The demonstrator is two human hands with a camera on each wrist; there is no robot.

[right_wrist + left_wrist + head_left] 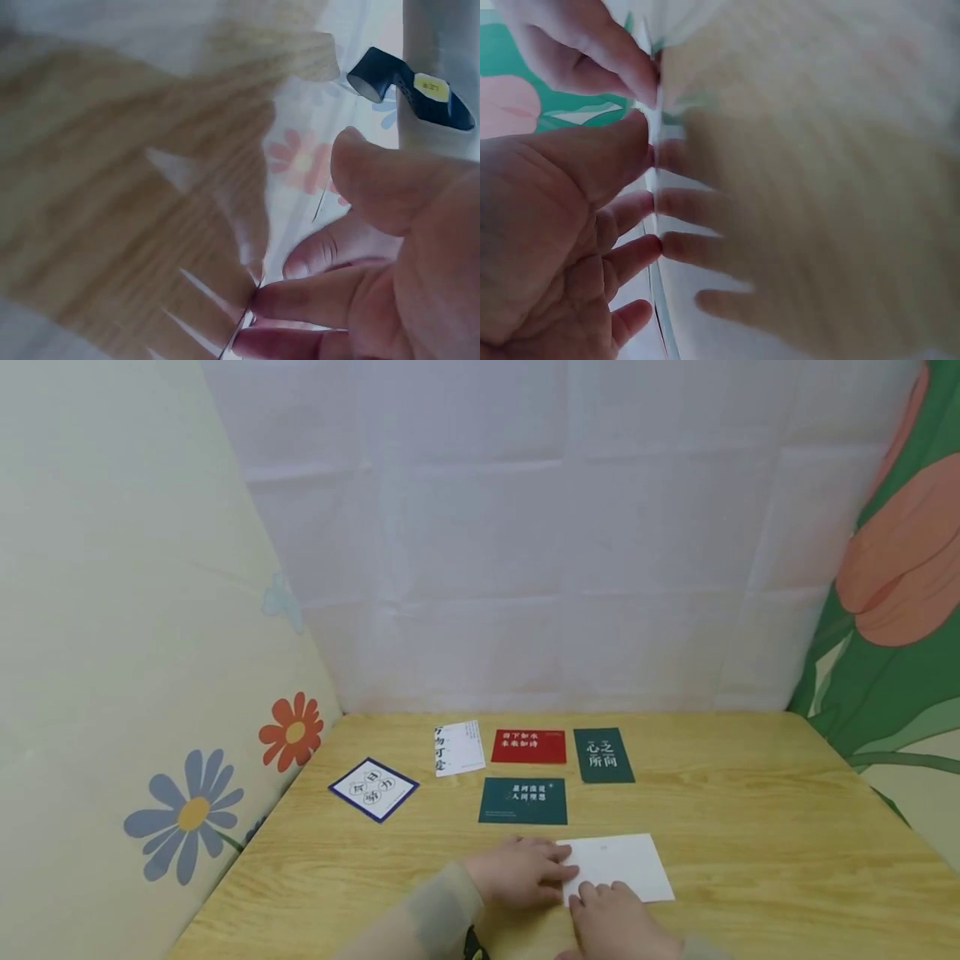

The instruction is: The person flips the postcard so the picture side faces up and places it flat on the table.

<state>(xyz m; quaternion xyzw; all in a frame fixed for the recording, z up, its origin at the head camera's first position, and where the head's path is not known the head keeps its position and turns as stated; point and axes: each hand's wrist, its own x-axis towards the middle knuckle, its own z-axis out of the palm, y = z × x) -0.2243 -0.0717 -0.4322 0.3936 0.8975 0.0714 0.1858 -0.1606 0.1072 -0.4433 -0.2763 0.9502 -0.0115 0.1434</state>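
Observation:
A white blank-faced card (622,864) lies on the table near its front. Over the card's left edge reach the fingers of my left hand (521,872), extended and touching it. At its near edge, the fingertips of my right hand (618,922) rest on the card, close to the left hand. In the left wrist view, the fingers of my left hand (562,232) are spread with tips down on the surface, thumb near the other hand. My right hand (397,270) has its fingers extended to the tabletop in the right wrist view, thumb apart.
Beyond the hands on the wooden table (750,827) lie a green card (522,814), a red card (528,756), another green card (603,774), a white card with black lettering (465,747) and a blue-bordered square card (373,789). A white backdrop (525,568) stands behind.

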